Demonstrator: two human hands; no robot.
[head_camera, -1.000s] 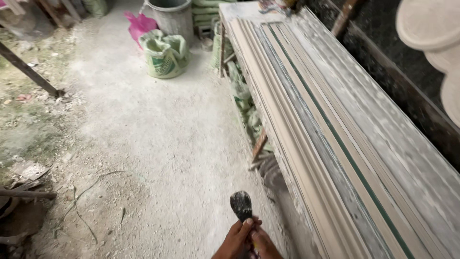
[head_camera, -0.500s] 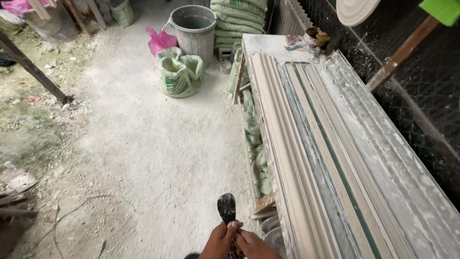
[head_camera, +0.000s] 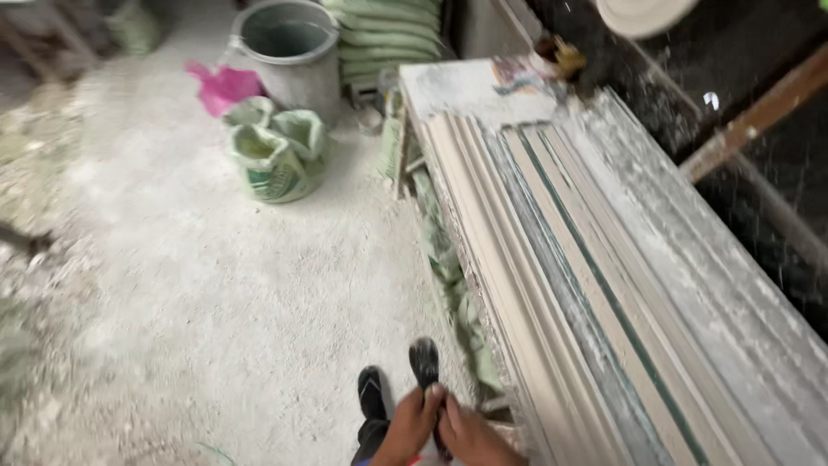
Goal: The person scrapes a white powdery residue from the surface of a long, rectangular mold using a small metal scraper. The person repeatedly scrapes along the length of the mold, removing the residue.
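Brush [head_camera: 424, 362], a small dark-headed one, is what we are holding low in the head view, both hands meeting on its handle. We are wrapping our left hand [head_camera: 412, 425] around the handle from the floor side and closing our right hand [head_camera: 473, 436] over it from the bench side, fingers curled tight on the handle, so both grips are pressed shut on the one tool. The head is sticking out past our fingertips, pointing away from us and hanging over the dusty floor [head_camera: 198, 293], just beside the near end of the long bench [head_camera: 690, 285]. We are judging that the two-handed hold is steadying the tool close to the body while we are standing at the bench edge. A foot in a dark sandal [head_camera: 371, 393] is showing just left of the hands. On the bench, long pale moulded strips [head_camera: 552, 259] are lying side by side along its length, presumably so they are staying flat. Farther off, a green sack [head_camera: 272, 160] is standing open near a grey bucket [head_camera: 291, 52], well apart from us.
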